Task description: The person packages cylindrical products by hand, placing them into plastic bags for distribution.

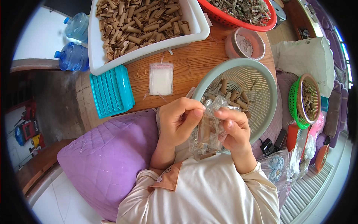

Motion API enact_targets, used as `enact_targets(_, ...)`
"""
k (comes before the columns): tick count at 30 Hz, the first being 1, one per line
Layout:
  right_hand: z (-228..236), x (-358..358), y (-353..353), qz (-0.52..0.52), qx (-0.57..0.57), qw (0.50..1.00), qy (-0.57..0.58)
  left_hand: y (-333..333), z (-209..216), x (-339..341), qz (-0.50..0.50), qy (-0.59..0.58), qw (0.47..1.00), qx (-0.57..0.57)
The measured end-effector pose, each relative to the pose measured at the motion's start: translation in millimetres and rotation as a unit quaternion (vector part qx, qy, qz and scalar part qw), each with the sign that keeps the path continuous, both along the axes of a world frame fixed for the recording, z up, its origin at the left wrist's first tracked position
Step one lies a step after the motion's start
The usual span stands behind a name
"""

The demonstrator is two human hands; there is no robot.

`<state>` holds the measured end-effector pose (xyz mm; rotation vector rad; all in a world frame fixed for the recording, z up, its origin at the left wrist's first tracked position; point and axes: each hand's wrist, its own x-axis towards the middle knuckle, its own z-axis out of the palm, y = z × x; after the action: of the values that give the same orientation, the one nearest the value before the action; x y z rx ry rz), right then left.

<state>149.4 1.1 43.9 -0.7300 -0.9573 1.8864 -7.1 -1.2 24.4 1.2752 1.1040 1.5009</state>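
Note:
In front of my chest, my left hand pinches crinkled clear plastic, thumb and forefinger together. My right hand grips the same clear plastic bag from the other side, thumb against curled fingers. Brownish pieces show through the plastic; how many bags hang there I cannot tell. Just beyond my hands stands a grey-green colander basket. Short brown rolled tubes and more clear wrapping lie in it, partly hidden by my hands.
A white tub heaped with brown tubes stands on the wooden table. Nearby are a turquoise ridged tray, a stack of clear plastic bags, a pink bowl and a red basket. A green basket stands at right.

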Motion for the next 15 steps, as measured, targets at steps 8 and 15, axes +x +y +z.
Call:
enact_targets(8,-1.2,-12.6,2.2,-0.029,-0.057,0.975,0.214,11.5,-23.0,5.8,0.084,0.076,0.961,0.253)
enact_targets(15,2.1,5.1,2.0,-0.089,0.004,0.969,-0.232,15.5,-24.5,-18.8,0.116,0.128,0.976,0.132)
